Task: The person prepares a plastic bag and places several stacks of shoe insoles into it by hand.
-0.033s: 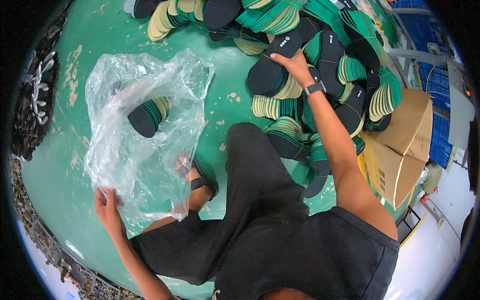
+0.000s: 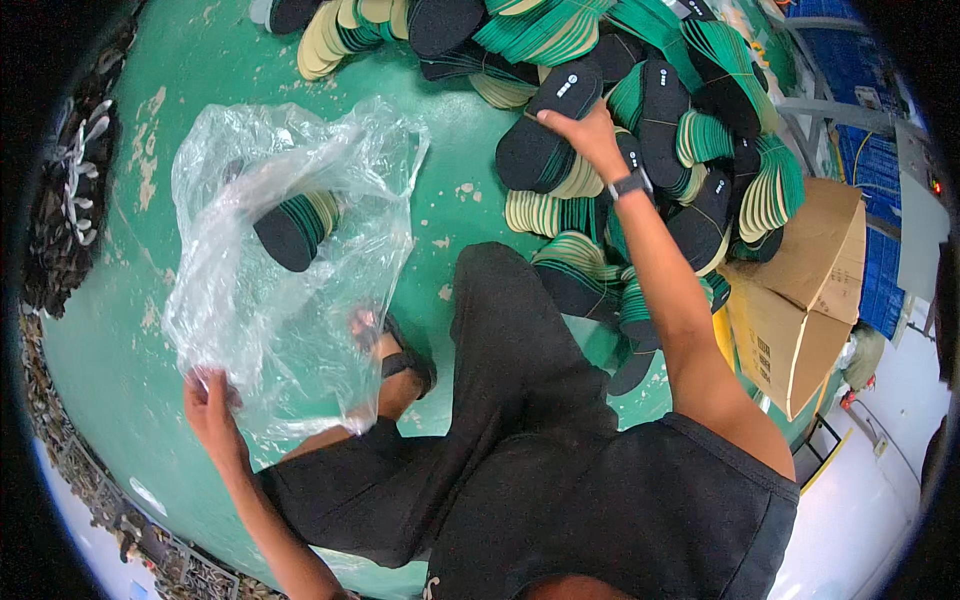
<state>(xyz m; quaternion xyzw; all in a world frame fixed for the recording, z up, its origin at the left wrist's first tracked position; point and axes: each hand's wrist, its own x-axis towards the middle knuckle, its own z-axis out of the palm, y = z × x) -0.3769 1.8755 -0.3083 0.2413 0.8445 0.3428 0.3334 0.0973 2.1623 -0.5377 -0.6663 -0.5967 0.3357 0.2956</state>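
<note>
A crumpled clear plastic bag [image 2: 290, 370] spreads over the floor on the left, and my left hand [image 2: 212, 408] pinches its near edge. Inside it, or under its film, lies a bundle of black and green insoles [image 2: 288, 235]; which of the two I cannot tell. My right hand [image 2: 594, 140], with a watch on the wrist, grips a tied bundle of black-topped insoles [image 2: 533, 150] at the near-left side of a big heap. The thumb lies across the top insole, while the other fingers are hidden behind the bundle.
Many more insole bundles [image 2: 545, 35], black, green and cream, are heaped at the far right. Beside them stands an open cardboard box [image 2: 795, 290]. Dark piled items [image 2: 75, 190] line the left rim. My sandalled foot [image 2: 405, 365] rests by the bag on the green floor [image 2: 450, 215].
My left hand has shifted slightly up and left, and the bag's near edge has moved with it. The right hand keeps its hold on the insole bundle, almost still.
</note>
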